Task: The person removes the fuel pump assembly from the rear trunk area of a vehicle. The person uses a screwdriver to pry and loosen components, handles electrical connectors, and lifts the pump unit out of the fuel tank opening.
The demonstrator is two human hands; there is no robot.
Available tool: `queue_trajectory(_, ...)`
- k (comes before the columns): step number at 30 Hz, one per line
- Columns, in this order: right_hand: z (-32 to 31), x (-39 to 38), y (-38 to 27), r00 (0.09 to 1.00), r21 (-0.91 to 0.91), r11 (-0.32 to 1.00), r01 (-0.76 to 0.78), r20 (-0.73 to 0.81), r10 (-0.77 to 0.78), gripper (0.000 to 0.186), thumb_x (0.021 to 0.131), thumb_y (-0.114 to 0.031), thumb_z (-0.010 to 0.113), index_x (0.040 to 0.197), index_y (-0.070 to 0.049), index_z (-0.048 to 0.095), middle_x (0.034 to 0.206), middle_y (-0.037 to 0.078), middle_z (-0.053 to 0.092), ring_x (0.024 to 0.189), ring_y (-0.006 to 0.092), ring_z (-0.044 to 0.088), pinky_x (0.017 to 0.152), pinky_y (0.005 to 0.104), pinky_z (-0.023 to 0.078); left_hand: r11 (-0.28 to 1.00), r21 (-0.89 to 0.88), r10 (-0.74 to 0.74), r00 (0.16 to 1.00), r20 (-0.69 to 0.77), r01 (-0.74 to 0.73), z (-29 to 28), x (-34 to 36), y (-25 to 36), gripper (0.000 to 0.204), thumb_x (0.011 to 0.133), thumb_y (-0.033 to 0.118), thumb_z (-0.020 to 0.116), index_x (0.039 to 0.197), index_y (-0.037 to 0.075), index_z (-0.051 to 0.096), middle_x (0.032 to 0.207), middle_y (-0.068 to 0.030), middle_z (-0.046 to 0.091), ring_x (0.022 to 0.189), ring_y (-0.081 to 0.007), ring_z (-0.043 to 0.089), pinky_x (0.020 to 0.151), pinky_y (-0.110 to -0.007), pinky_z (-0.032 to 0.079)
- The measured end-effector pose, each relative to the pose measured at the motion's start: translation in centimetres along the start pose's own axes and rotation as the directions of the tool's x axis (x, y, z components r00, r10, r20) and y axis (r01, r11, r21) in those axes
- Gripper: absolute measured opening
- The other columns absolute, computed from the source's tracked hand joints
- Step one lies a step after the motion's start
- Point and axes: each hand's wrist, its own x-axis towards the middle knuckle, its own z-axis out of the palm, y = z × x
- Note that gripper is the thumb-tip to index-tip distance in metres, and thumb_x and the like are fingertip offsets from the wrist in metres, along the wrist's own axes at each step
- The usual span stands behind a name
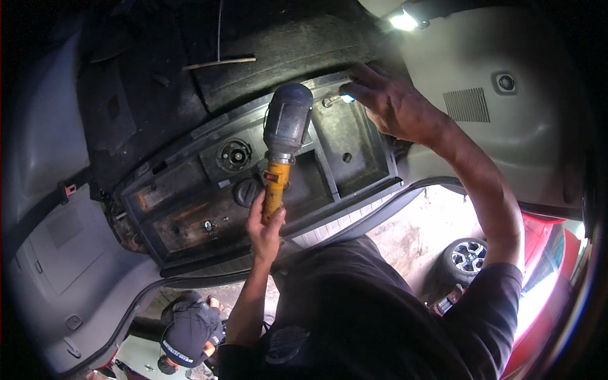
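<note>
My left hand [265, 231] grips the yellow handle of a work light [288, 123], whose dark caged head points up over the middle of the tray. Below lies a dark plastic trunk tray [320, 171] with several compartments. My right hand [386, 104] is bent over the tray's far right corner, fingers closed at a small blue-and-white thing [347, 98]. A small round metal piece [327, 102] shows just left of it; whether the two are joined I cannot tell. A round fitting [234, 155] and a dark knob [247, 192] sit left of the work light.
Dark carpet [253, 38] with a thin T-shaped rod [220, 62] lies beyond the tray. Grey trim panels [506, 126] close in both sides, and a lamp [404, 21] shines at far right. Outside are a wheel [465, 258], a red car [538, 272] and a person [187, 332].
</note>
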Motion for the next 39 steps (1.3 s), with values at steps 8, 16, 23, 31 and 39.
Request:
queue_trajectory(8, -1.4, 1.3, -1.6, 0.851, -0.163, 0.89, -0.425, 0.264, 0.455, 0.04, 0.103, -0.026, 0.06, 0.141, -0.016, 0.056, 0.129, 0.019, 0.063, 0.115, 0.0323, 0.065, 0.101, 0.0458, 0.055, 1.0, 0.009, 0.023, 1.0, -0.02, -0.023, 0.0, -0.4, -0.4, 0.061, 0.093, 0.019, 0.074, 0.144, -0.004, 0.05, 0.105, -0.0072, 0.066, 0.081, -0.0109, 0.06, 0.07, -0.026, 0.052)
queue_trajectory(16, -0.4, -1.8, -0.8, 0.994, -0.074, 0.993, -0.092, 0.054, 0.096, 0.031, 0.098, -0.011, 0.064, 0.128, -0.007, 0.066, 0.136, 0.012, 0.063, 0.12, 0.0303, 0.065, 0.107, 0.0427, 0.053, 0.998, -0.016, 0.056, 0.997, -0.053, -0.056, -0.3, -1.6, 0.6, 0.061, 0.093, 0.017, 0.073, 0.145, -0.005, 0.048, 0.106, -0.0085, 0.066, 0.081, -0.0113, 0.061, 0.07, -0.026, 0.052)
queue_trajectory(23, -1.2, -3.6, 0.2, 0.978, -0.219, 0.962, -0.161, 0.093, 0.185, 0.04, 0.083, 0.004, 0.072, 0.121, -0.004, 0.068, 0.135, 0.023, 0.062, 0.1, 0.0354, 0.072, 0.085, 0.0405, 0.061, 0.993, 0.029, 0.116, 0.987, -0.109, -0.114, -1.4, -4.9, 1.9, 0.061, 0.092, 0.014, 0.072, 0.145, -0.005, 0.048, 0.107, -0.01, 0.067, 0.081, -0.0117, 0.061, 0.069, -0.026, 0.052)
queue_trajectory(31, -6.6, -3.5, -7.0, 0.911, -0.015, 0.913, -0.407, 0.058, 0.408, 0.028, 0.094, -0.01, 0.065, 0.122, -0.007, 0.069, 0.104, 0.018, 0.07, 0.087, 0.0257, 0.072, 0.074, 0.0415, 0.057, 0.986, -0.005, 0.16, 0.955, -0.249, -0.167, -6.7, -10.6, 1.8, 0.06, 0.092, 0.007, 0.071, 0.147, -0.003, 0.049, 0.111, -0.0097, 0.068, 0.088, -0.0112, 0.064, 0.073, -0.026, 0.055)
queue_trajectory(39, -5.7, 2.8, -21.7, 0.907, 0.481, 0.801, -0.357, -0.026, 0.42, 0.026, 0.098, -0.012, 0.068, 0.122, -0.001, 0.071, 0.108, 0.014, 0.073, 0.091, 0.0199, 0.069, 0.083, 0.0338, 0.057, 0.964, -0.033, 0.213, 0.845, -0.49, -0.262, -20.6, -12.3, -1.6, 0.061, 0.091, 0.01, 0.074, 0.147, 0.002, 0.051, 0.11, -0.0048, 0.068, 0.087, -0.0093, 0.062, 0.07, -0.025, 0.054)
